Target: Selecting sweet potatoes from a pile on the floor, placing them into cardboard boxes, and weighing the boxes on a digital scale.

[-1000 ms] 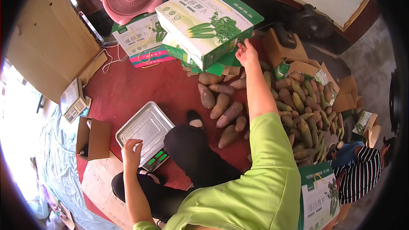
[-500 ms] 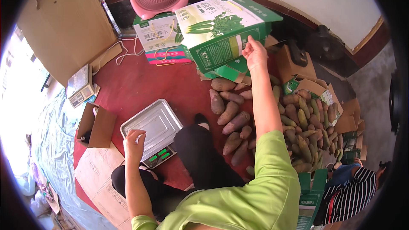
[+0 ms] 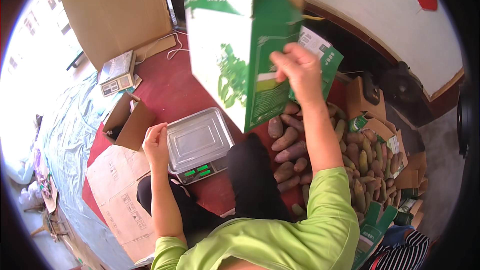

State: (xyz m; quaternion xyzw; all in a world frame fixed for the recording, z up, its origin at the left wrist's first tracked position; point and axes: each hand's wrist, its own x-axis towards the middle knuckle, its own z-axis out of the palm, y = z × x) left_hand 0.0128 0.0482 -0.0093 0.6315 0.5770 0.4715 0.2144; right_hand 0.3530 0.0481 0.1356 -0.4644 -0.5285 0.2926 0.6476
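Observation:
My right hand (image 3: 301,72) grips a green-and-white printed cardboard carton (image 3: 272,85) by its green side and holds it upright in the air. The carton's top flaps stand up, and its white face shows green leafy vegetables. My left hand (image 3: 156,145) hangs beside the left edge of the digital scale's metal pan (image 3: 197,142), its fingers curled together with nothing visible in them. Green figures glow on the scale's display (image 3: 197,170). A pile of reddish-brown and greenish root vegetables (image 3: 292,151) lies to the right, partly behind my right forearm.
Another green-and-white carton (image 3: 325,62) stands behind the held one. A small open brown box (image 3: 129,120) and flattened cardboard (image 3: 120,185) lie at left, with another scale (image 3: 117,72) farther back. Part of a person in striped clothing (image 3: 407,255) shows at lower right.
My right hand has brought the carton nearer and turned it upright from its tilted pose, away from the other carton. The left hand stays beside the scale. The view has shifted.

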